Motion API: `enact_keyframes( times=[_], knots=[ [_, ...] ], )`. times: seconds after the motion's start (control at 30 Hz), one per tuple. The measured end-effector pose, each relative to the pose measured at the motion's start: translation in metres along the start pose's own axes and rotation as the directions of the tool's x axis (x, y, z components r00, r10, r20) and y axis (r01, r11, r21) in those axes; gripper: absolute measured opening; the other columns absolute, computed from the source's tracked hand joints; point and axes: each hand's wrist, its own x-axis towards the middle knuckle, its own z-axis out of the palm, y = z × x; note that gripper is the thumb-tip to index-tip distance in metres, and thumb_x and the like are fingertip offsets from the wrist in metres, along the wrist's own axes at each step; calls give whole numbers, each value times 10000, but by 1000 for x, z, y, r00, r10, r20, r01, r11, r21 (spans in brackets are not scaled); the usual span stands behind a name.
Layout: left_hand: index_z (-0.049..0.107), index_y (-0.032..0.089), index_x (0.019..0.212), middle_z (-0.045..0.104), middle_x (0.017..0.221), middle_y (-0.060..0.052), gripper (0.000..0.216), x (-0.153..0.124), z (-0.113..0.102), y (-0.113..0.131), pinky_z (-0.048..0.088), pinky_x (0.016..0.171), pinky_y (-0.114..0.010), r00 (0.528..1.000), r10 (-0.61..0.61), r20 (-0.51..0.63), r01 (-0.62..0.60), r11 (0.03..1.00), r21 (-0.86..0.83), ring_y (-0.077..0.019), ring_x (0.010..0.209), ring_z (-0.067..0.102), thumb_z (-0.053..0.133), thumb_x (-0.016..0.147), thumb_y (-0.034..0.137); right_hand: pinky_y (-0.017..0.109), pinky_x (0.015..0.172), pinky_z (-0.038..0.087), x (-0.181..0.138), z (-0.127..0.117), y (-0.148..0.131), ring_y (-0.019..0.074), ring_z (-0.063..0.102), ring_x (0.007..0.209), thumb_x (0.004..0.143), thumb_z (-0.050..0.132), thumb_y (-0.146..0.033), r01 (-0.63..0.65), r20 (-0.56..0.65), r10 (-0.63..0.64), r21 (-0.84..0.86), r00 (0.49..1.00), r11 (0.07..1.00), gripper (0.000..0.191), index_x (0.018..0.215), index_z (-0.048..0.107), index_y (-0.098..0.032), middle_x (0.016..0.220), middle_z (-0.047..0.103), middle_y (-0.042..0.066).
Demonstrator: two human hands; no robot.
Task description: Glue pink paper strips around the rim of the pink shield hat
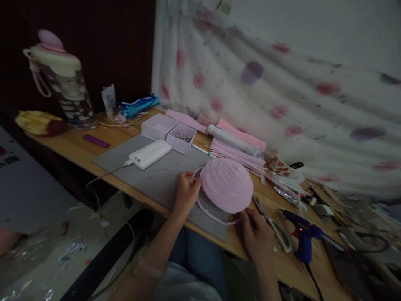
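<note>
A pale pink dome (227, 185), coiled in rows of what look like pipe cleaners, sits above the front edge of the grey mat (144, 177). Around its lower side runs a thin pink ring (208, 212), partly apart from the dome. My left hand (188, 190) pinches the ring at the dome's left edge, thumb and forefinger together. At the lower right, my right hand (255, 230) is closed on the ring close to the dome's rim. The dome hides part of the ring.
Scissors (275, 228) and a blue glue gun (302, 236) with a red light lie right. Pipe-cleaner bundles (234, 146), a bead box (181, 138) and a white power bank (150, 154) lie behind. A bottle (65, 83) stands at the far left.
</note>
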Motion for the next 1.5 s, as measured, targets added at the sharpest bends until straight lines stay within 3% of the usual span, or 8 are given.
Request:
enact_keyframes(
  times=[0.33, 0.53, 0.77, 0.93, 1.07, 1.2, 1.33, 1.5],
  knots=[
    [384, 233, 953, 615, 640, 86, 369, -3, 0, -1, 429, 637, -239, 991, 136, 16, -135, 990, -42, -125, 630, 605, 677, 731, 197, 314, 574, 497, 0, 0, -1, 220, 661, 603, 907, 515, -505, -17, -4, 17, -6, 1000, 1000, 376, 838, 704, -187, 716, 737, 73],
    [354, 239, 994, 652, 695, 65, 337, -16, -9, 2, 312, 405, -214, 992, 111, 61, -106, 991, -82, -76, 377, 427, 600, 811, 380, 313, 545, 464, -1, -1, -1, 219, 642, 580, 935, 476, -489, -49, -31, 49, -20, 998, 999, 359, 867, 669, -195, 681, 715, 64],
    [389, 222, 1000, 661, 672, 52, 448, -23, -7, 3, 317, 407, -201, 988, 93, 121, -88, 995, -46, -83, 400, 478, 706, 726, 380, 315, 573, 474, -1, 0, -1, 227, 661, 626, 932, 462, -491, -50, -25, 50, 6, 998, 999, 349, 856, 649, -206, 724, 721, 73],
    [423, 218, 987, 630, 726, 36, 421, -21, -7, 1, 369, 472, -224, 985, 168, 40, -168, 986, 16, -99, 477, 516, 707, 737, 405, 315, 557, 470, -2, 2, -3, 228, 658, 613, 921, 461, -527, -75, -35, 76, 26, 996, 997, 378, 851, 651, -208, 711, 720, 71],
    [436, 243, 908, 521, 768, 50, 263, -46, -13, 3, 425, 607, -248, 941, 323, -102, -312, 944, 111, -107, 598, 515, 632, 825, 397, 310, 540, 459, -1, 1, -10, 229, 658, 605, 912, 476, -562, -122, -62, 125, 45, 990, 991, 409, 831, 661, -206, 705, 729, 77],
    [510, 233, 619, 563, 642, 2, 268, -84, -5, -1, 420, 631, -275, 902, 419, 105, -432, 878, 207, -148, 617, 533, 610, 826, 371, 299, 521, 453, 0, 6, -25, 228, 673, 600, 913, 505, -570, -177, -67, 182, 78, 981, 981, 422, 843, 675, -190, 710, 743, 77],
    [684, 230, 837, 719, 889, -75, 116, -97, 8, -9, 451, 698, -304, 920, 344, 190, -389, 860, 330, -198, 752, 633, 599, 870, 303, 301, 579, 507, -5, 14, -38, 227, 708, 659, 928, 517, -524, -170, 5, 171, 147, 985, 974, 374, 881, 680, -191, 784, 763, 74],
    [746, 244, 875, 746, 726, -56, 182, -93, 17, -9, 455, 645, -298, 952, 184, 245, -275, 866, 418, -210, 648, 670, 599, 884, 350, 332, 718, 565, -14, 12, -41, 229, 719, 802, 943, 505, -416, -102, 82, 84, 252, 993, 962, 280, 869, 681, -210, 896, 764, 88]
  ],
)
